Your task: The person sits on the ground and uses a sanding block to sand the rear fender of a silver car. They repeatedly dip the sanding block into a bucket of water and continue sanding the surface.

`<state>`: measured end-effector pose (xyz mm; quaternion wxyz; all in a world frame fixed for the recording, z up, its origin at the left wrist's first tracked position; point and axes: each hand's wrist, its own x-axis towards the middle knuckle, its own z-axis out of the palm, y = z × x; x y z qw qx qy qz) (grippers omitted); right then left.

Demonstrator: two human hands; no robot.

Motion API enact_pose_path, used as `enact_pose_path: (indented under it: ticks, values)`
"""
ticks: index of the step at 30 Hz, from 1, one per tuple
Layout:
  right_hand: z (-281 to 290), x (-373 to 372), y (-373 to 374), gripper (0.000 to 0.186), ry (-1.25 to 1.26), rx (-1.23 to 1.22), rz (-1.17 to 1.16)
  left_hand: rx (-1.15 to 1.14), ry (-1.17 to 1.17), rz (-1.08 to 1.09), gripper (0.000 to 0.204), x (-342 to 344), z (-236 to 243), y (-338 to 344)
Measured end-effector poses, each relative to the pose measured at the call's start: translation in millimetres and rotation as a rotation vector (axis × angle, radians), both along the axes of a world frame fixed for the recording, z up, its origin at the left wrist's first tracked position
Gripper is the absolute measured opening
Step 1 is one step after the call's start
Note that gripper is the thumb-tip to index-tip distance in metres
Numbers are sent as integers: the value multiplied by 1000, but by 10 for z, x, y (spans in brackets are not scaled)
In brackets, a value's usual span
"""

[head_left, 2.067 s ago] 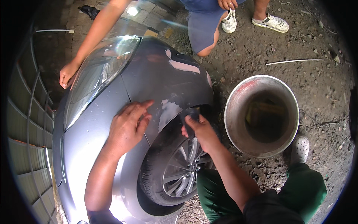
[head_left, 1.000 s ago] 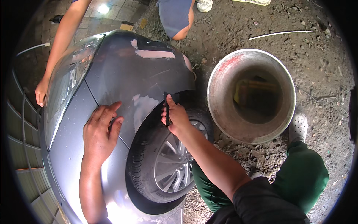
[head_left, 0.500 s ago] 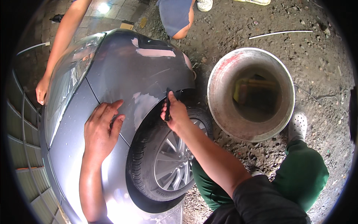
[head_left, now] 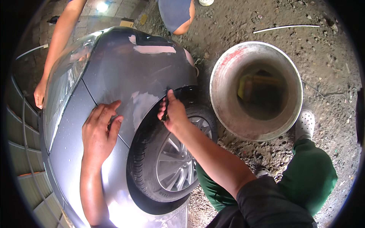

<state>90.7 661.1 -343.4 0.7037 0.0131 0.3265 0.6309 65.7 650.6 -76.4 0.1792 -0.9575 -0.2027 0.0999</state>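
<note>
A grey car bumper and fender (head_left: 118, 68) curve round the front wheel (head_left: 178, 159), with pale filler patches on the paint. My right hand (head_left: 174, 112) is closed round a slim dark tool (head_left: 165, 110), its thumb pressed along the tool toward the wheel arch's upper edge. Most of the tool is hidden by the fingers, so its kind does not show. Beside the largest filler patch (head_left: 143, 108), my left hand (head_left: 99, 131) lies over the fender near a panel seam. Its fingers are slightly bent and apart, holding nothing visible.
Right of the wheel stands a big round bucket (head_left: 220, 87) with dark water and submerged things. Another person's arm (head_left: 57, 53) reaches to the headlight (head_left: 70, 72); a bent knee (head_left: 178, 17) shows beyond the bumper. A white strip (head_left: 285, 28) lies on the gravelly ground.
The whole view has shifted slightly, so the car and bucket sit a little differently in it. My right hand tilts slightly at the arch edge, still gripping the tool; my left hand stays over the fender.
</note>
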Motion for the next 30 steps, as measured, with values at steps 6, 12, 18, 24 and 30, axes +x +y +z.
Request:
enact_pose_path:
  ticks: [6,12,18,24,30]
  values:
    - [481,-253,-361,43,-192,145,50,-16,-19,10,35,-17,-12,18]
    - [-34,41,-30,43,-43,15,-60,6,20,-75,35,-7,14,41]
    - [407,-157,-134,41,-107,11,15,14,34,-79,36,-29,12,73]
    - [851,-679,-498,46,-350,212,68,30,46,-67,36,-19,31,25]
    - [366,-179,-291,43,-260,12,-81,39,14,-11,35,-52,26,2]
